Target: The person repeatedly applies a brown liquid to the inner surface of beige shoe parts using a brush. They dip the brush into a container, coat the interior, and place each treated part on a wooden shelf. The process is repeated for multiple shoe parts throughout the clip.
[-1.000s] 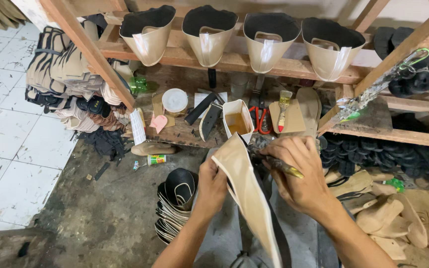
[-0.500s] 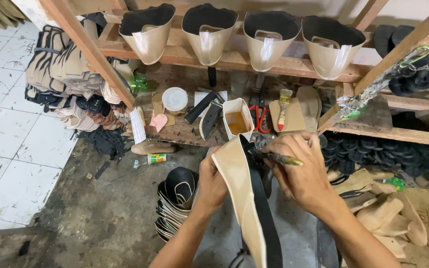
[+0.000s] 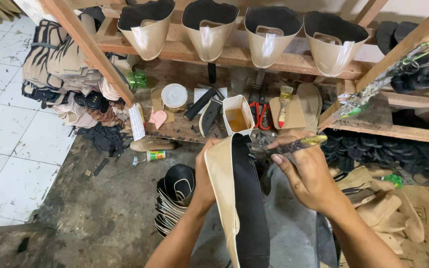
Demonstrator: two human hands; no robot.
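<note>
Glue work looks to be the step in hand. Centre frame, the left hand (image 3: 205,174) grips a long beige-and-black shoe upper piece (image 3: 239,198) by its left edge near the top, fingers wrapped behind it and hidden, thumb side pressed on the beige face. The right hand (image 3: 308,174) pinches a yellow-handled brush (image 3: 301,144) between thumb and fingers; its handle lies nearly level, and the bristle end, just beside the piece's top edge, is too dark to make out.

The piece's long axis runs from the bottom of the frame up and away from the person, its narrower top end pointing at the small cream carton of amber glue (image 3: 237,117) on the wooden workbench (image 3: 175,130). It stands on edge, beige face left, black face right.

By my judgement, the next move calls for a steady left-hand hold while the brush tip meets the strip's upper edge without smearing the black side.
</note>
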